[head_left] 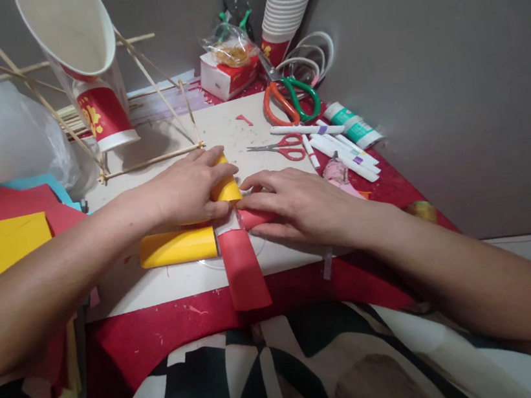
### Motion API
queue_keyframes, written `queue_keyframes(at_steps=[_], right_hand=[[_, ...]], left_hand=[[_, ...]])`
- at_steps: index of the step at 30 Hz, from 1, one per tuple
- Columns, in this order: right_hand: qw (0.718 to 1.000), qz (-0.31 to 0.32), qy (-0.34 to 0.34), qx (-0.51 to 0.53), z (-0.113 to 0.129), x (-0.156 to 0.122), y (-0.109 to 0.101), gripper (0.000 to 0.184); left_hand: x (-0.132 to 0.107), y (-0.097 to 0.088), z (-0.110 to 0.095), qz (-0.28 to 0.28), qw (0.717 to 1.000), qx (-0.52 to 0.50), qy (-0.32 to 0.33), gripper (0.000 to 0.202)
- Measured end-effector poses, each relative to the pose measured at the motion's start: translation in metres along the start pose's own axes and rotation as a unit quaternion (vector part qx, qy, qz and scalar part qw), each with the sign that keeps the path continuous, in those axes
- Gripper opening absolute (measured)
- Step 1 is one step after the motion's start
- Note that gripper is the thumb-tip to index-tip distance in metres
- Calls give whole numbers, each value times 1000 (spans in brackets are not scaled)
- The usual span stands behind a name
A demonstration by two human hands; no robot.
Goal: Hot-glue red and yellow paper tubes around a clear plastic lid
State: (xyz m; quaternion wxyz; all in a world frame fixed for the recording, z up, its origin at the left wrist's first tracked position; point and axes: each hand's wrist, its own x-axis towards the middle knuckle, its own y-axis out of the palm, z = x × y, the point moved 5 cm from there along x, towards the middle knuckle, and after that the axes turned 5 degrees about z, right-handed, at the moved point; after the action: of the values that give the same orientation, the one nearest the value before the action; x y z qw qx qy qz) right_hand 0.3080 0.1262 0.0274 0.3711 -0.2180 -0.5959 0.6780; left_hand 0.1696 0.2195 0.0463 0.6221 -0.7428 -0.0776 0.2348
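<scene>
Curved paper pieces are set around a small pale centre point(228, 223) over the white board. My left hand point(190, 186) is closed on the upper yellow paper piece point(226, 190), thumb at its lower edge. Beside it, my right hand point(291, 208) has its fingers and thumb around a red paper piece point(254, 217), fingertips close to the centre. A second yellow paper piece point(177, 247) points left, and another red paper piece point(245, 270) hangs over the board's front edge. Part of the centre is hidden under my fingers.
A stick frame point(153, 161) with paper cups point(107, 112) stands behind my left hand. Small red scissors point(288, 148), larger scissors point(292, 101) and white markers point(345, 152) lie to the right. Coloured paper point(7, 243) is at left; stacked cups point(291, 0) stand at the back.
</scene>
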Motion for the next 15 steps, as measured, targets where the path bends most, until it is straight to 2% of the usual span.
queue_keyframes(at_steps=[4,7,9,11,13,15], right_hand=[[1000,-1,-4,-5,2,1,0,28],[1000,-2,-2,3,2,1,1,27],[1000,5,2,14,1,1,1,27],[1000,14,4,25,0,1,2,28],[999,22,5,35,-1,1,3,31],[999,26,10,44,-2,1,3,34]], left_hand=[[-4,1,2,-10,1000,-1,-12,60],[-17,-6,-6,-71,997,-5,-9,66],[-33,-13,-23,-148,989,-16,21,60],[-50,-17,-47,-218,972,-36,76,43],[-64,-12,-73,-231,959,-49,154,31],[-71,1,-91,-199,963,-42,176,32]])
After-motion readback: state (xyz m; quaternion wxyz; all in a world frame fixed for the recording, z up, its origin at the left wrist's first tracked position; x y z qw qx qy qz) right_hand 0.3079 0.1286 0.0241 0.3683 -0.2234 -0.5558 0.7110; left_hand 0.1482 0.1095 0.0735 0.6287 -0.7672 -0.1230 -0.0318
